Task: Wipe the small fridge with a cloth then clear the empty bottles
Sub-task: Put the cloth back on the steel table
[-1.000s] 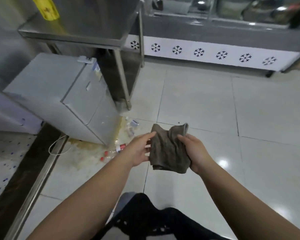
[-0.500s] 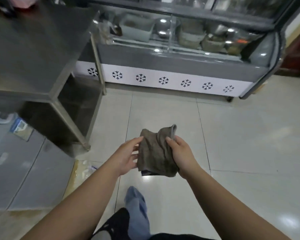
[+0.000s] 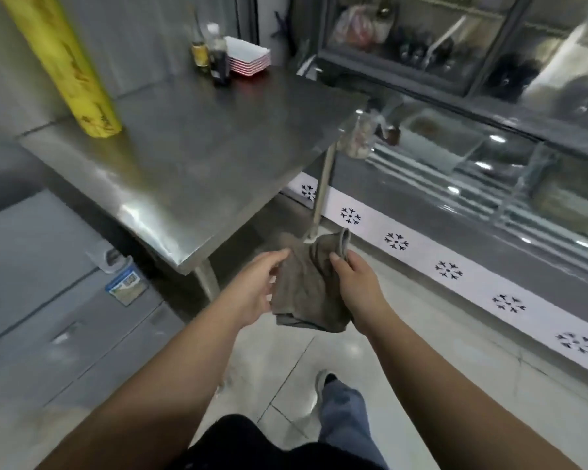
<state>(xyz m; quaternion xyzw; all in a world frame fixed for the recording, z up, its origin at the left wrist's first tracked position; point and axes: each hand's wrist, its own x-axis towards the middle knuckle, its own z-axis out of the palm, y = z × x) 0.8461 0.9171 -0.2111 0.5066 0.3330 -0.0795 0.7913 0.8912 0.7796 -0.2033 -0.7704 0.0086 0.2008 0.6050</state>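
Two bare hands meet over the tiled floor (image 3: 438, 385), both at a folded grey-brown cloth (image 3: 308, 293). The right hand (image 3: 360, 286) grips the cloth's right edge, thumb laid across the front and fingers curled behind, with a small loop of hem standing up above the thumb. The left hand (image 3: 252, 290) rests against the cloth's left side with fingers loosely spread and fairly straight, touching rather than clutching; the cloth hangs down between the two palms.

Below the hands a leg in blue trousers and a shoe (image 3: 323, 385) show on the tiles. Just left of the left forearm lies the grey small fridge (image 3: 48, 300), its top and door seam facing the camera. A sticker (image 3: 127, 286) with a QR-like square sits on its upper corner; the print is too blurred to read.

Above the fridge stands a stainless steel table (image 3: 201, 157). On its near left corner rests a yellow roll (image 3: 65, 62) bearing darker script that cannot be made out. At the far end stand two bottles (image 3: 213, 54), one with a yellow label and one dark, their labels unreadable, just beside a stack of red-and-white trays (image 3: 250, 57).

To the right runs a glass display chiller (image 3: 489, 157), its white lower band (image 3: 472, 286) printed with a row of black snowflake marks.
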